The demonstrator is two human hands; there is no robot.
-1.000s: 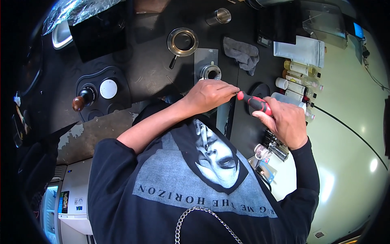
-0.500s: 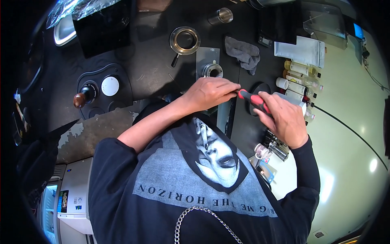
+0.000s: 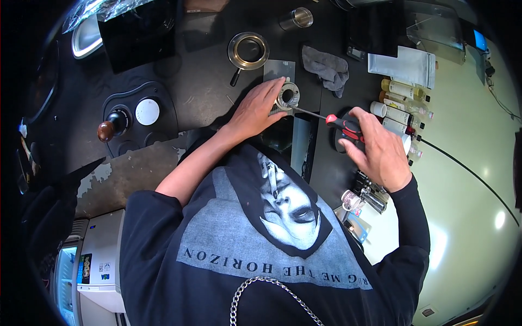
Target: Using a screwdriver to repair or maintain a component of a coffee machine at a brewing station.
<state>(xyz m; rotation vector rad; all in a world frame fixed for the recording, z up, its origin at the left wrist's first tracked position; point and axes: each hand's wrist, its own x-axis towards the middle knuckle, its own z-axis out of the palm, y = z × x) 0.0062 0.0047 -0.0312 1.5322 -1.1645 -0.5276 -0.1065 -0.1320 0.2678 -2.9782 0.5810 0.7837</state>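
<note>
Coffee-bar counter (image 3: 198,81) with tamper (image 3: 106,131), bottles (image 3: 403,89)

My two hands (image 3: 254,110), one screwdriver (image 3: 342,124).
Around me I count one collar (image 3: 294,92), one handled ring (image 3: 234,51), one steel cup (image 3: 295,19), one towel (image 3: 326,70), one knob (image 3: 106,131), one white disc (image 3: 147,112) and at least three bottles (image 3: 402,88).

The shirt (image 3: 234,233) is black — the chain (image 3: 266,280) silver.

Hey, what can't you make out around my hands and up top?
In the head view:
Screwdriver: its tip is too small to tell whether it meets a screw on the metal ring.
Metal ring's left side: partly behind the left hand.
Right hand: grip from below hidden by its own back.
Brown object: cut off by the top edge.
</note>
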